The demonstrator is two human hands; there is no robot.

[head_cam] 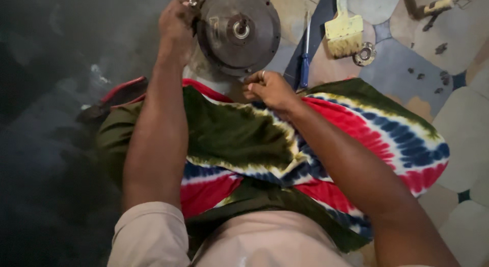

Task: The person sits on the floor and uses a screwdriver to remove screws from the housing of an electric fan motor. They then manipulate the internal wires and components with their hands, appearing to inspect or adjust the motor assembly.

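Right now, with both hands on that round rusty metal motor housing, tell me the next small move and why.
Probably steady the round grey-brown metal housing with the left hand, which grips its upper-left rim, while the right hand rests curled at its lower edge. The blue-handled screwdriver lies beside that hand, so reaching for it seems the likeliest small move.

A tie-dyed cloth (316, 139) is patterned in curved bands of dark green, red, blue, white and yellow. The round metal disc (239, 32) is coloured dull grey-brown, with a paler silver hub at its centre. A blue handle is seen on the screwdriver (304, 68). The paintbrush (345, 32) is pale yellow, with darkened bristle tips. The floor (458, 119) is laid in irregular patches of grey-blue, beige and tan, marked with dark spots. The sleeve (147, 236) is light beige.
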